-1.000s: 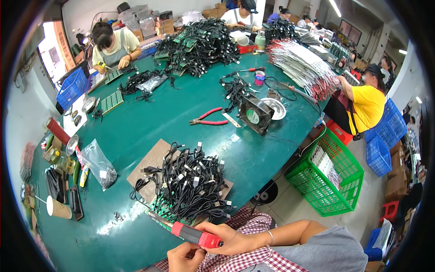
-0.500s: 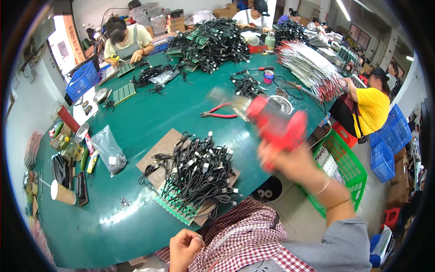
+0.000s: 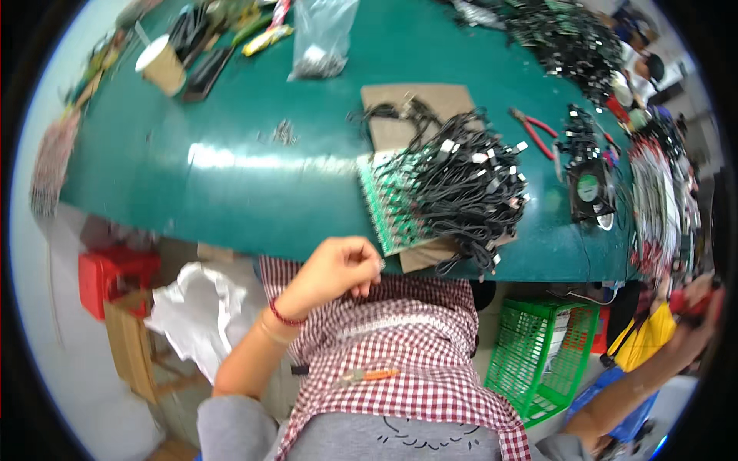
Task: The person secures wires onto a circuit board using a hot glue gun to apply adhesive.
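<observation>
My left hand [image 3: 342, 267] is closed in front of the table's near edge, thumb against bent fingers. A tiny pale bit shows at its fingertips, too small to name. My right hand [image 3: 696, 296] is stretched far out to the right, gripping a red gun-shaped tool [image 3: 715, 311] partly cut off by the picture's dark rim. Beyond my left hand lies a green circuit-board panel [image 3: 377, 203] with a heap of black USB cables [image 3: 469, 180] across it. Brown cardboard [image 3: 419, 96] is underneath.
Red-handled pliers [image 3: 538, 132] and a black device with a green disc [image 3: 588, 188] lie right of the heap. A bag [image 3: 319, 46] and a paper cup [image 3: 163, 65] stand far left. A green crate [image 3: 530, 361] and red stool [image 3: 115, 276] flank me. An orange-handled tool [image 3: 377, 375] rests against my apron.
The view has swung down and left. My right hand has carried the red tool from above the table out to the far right. My left hand stays closed near the table's edge.
</observation>
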`<state>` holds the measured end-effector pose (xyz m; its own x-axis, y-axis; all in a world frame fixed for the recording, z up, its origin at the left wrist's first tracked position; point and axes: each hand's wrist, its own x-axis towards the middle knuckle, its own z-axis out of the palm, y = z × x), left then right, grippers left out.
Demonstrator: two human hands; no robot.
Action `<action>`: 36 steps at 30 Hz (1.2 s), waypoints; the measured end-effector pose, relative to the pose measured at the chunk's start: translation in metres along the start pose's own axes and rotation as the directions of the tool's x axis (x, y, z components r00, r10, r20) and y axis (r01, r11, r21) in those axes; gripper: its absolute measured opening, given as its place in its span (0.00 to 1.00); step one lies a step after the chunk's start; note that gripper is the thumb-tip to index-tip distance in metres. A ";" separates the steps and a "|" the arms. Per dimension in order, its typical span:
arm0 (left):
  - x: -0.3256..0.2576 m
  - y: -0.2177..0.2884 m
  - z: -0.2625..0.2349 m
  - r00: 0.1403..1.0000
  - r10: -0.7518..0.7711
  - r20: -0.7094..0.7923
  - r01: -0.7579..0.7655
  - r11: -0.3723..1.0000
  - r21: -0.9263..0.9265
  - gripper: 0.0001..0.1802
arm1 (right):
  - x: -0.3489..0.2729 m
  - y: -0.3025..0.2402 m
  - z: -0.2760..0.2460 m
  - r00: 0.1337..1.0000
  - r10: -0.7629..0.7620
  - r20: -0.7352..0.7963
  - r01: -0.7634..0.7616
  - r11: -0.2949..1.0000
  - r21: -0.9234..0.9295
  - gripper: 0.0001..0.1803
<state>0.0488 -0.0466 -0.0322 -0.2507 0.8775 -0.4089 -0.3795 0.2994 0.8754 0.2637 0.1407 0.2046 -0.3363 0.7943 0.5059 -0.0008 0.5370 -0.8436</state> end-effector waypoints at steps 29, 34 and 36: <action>0.022 0.025 -0.008 0.977 -0.211 0.031 0.212 0.977 -0.009 0.05 | -0.185 0.149 0.001 0.562 0.546 0.621 -0.782 0.597 0.182 0.28; 0.026 0.027 -0.009 0.976 -0.215 0.028 0.214 0.976 0.032 0.05 | -0.184 0.148 0.003 0.529 0.572 0.627 -0.799 0.584 0.142 0.26; 0.027 0.027 -0.009 0.976 -0.217 0.029 0.216 0.976 0.032 0.05 | -0.182 0.150 0.004 0.517 0.580 0.630 -0.815 0.559 0.153 0.25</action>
<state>0.0242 -0.0182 -0.0223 -0.1367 0.8020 -0.5815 -0.3964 0.4937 0.7741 0.3207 0.0754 -0.0149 -0.7672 0.5430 -0.3415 0.1295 -0.3903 -0.9116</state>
